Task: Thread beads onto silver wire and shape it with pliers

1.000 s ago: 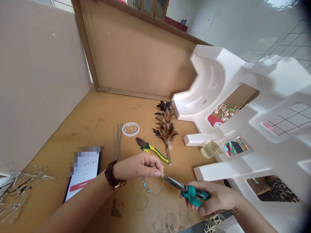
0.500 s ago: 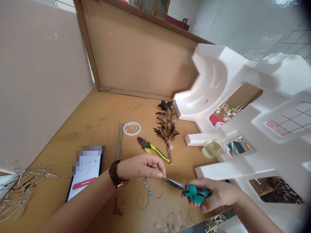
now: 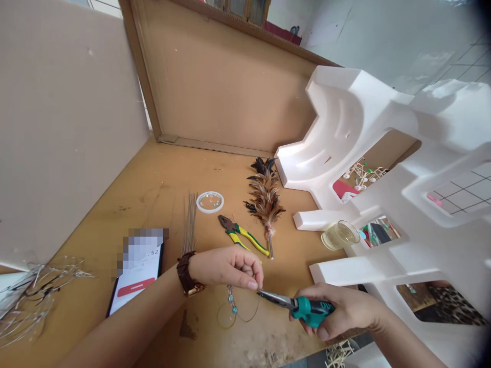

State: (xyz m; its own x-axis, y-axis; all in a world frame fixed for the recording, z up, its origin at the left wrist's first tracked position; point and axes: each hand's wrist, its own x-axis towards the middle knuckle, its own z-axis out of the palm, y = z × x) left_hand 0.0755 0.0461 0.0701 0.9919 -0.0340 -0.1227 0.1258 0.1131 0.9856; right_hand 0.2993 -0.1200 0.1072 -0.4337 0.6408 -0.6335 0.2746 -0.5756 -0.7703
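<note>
My left hand [image 3: 228, 267], with a brown watch on its wrist, pinches the top end of a thin curved wire [image 3: 245, 317] strung with a few blue-green beads [image 3: 231, 299]. My right hand [image 3: 341, 312] grips teal-handled needle-nose pliers [image 3: 295, 304], whose tips meet the wire right at my left fingertips. The beaded wire hangs down to the wooden tabletop [image 3: 153, 194].
Yellow-green pliers [image 3: 241, 235], a brown feather bundle [image 3: 264, 197], a white ring lid with beads [image 3: 210, 202], straight wires [image 3: 188, 222] and a phone [image 3: 136, 276] lie behind my hands. A tangle of wire [image 3: 34, 291] sits left. White foam packing [image 3: 383, 168] and a glass cup [image 3: 339, 235] stand right.
Both hands have drifted slightly down and right with the wire and pliers still held together. The phone timer advanced by one second.
</note>
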